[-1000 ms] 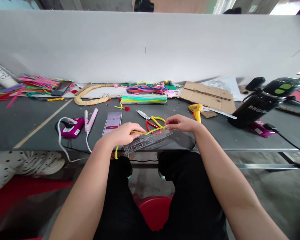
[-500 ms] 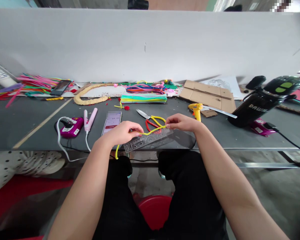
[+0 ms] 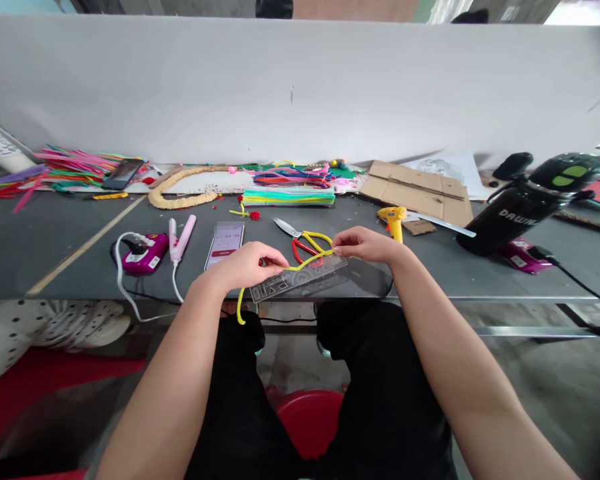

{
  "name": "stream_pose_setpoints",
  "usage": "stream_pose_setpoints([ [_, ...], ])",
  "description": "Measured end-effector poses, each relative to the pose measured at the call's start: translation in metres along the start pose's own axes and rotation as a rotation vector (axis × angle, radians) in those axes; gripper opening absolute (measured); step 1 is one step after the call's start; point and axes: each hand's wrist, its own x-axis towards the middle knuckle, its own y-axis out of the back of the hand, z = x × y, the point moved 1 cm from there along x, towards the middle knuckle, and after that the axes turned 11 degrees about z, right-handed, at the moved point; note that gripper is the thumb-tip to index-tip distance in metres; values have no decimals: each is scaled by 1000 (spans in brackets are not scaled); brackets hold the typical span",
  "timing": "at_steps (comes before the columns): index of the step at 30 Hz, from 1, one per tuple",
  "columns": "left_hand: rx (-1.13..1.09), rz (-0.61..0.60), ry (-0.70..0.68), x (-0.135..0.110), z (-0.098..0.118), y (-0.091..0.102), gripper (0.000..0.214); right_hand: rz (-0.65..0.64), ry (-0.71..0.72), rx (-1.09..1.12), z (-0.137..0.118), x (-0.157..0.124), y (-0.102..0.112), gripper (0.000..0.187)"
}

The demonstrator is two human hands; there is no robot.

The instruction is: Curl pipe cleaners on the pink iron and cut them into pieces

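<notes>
A yellow pipe cleaner (image 3: 305,262) stretches between my two hands over a clear plastic ruler (image 3: 300,279) at the table's near edge. My left hand (image 3: 247,265) is closed, pinching the pipe cleaner near the ruler's left end, and its free tail hangs down below the table edge. My right hand (image 3: 365,244) is closed, pinching the pipe cleaner's other end at the ruler's right end. Scissors (image 3: 303,240) with red and yellow handles lie just behind the ruler, between my hands.
A phone (image 3: 225,245), a pink hair iron (image 3: 181,239) and a magenta device (image 3: 143,254) lie left of my hands. A yellow glue gun (image 3: 393,220), cardboard (image 3: 417,191) and a black bottle (image 3: 525,203) are right. Bundles of pipe cleaners (image 3: 288,196) line the back.
My left hand has slid a little along the pipe cleaner, and its hanging tail has shifted slightly right. My right hand has hardly moved.
</notes>
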Motion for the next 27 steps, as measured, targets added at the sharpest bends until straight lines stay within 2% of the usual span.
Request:
stream_pose_setpoints([
  [13,0,5,0,0,4,0,30,-12,0,15,0,0,0,34],
  [27,10,-16,-92,2,6,1,25,-57,11,40,2,1,-1,34],
])
